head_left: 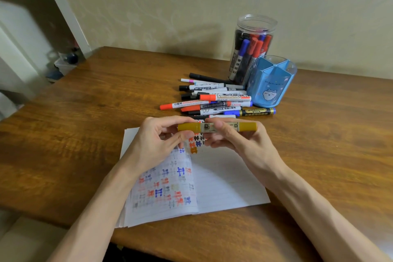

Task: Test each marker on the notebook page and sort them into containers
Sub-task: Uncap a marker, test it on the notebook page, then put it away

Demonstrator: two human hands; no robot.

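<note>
A thick marker (217, 127) with mustard-yellow caps at both ends lies level above the open notebook (223, 181). My left hand (157, 140) pinches its left cap, and my right hand (236, 138) grips its pale barrel. The notebook's pages carry red, blue, black and orange test marks. Behind the hands, a pile of several markers (212, 100) lies on the table. A clear jar (251, 49) holds several markers. In front of the jar stands a blue divided holder (270, 85); I see nothing inside it.
The wooden table (85, 134) runs up to a pale wall at the back. A white shelf unit (42, 27) stands at the far left with small items on it. The table's front edge is near my forearms.
</note>
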